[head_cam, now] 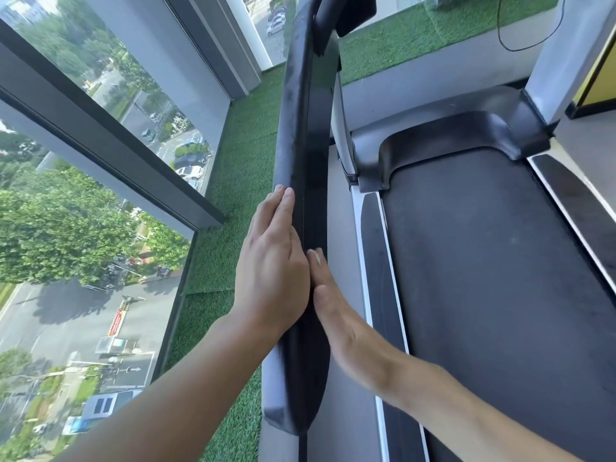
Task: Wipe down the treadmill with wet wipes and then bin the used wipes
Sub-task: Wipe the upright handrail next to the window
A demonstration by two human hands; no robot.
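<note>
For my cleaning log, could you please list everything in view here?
running belt: one, dark grey, centre-right
handrail: one, black, left of belt
foot rails: two, black, flanking the belt
motor cover: one, black, ahead of belt
uprights: two, silver, at the front
artificial turf: one stretch, green, beside windows
windows: several panes, clear, left
cable: one, black, top right
left hand: one, flat on handrail's outer side
right hand: one, flat on handrail's inner side

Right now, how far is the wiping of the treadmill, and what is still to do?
Done: nothing I can confirm; the handrail shows dull smears. In hand: the left hand and right hand press flat on either side of that handrail, and no wipe shows. Left: the belt looks dusty and unwiped; binning remains, with no bin in view.
</note>
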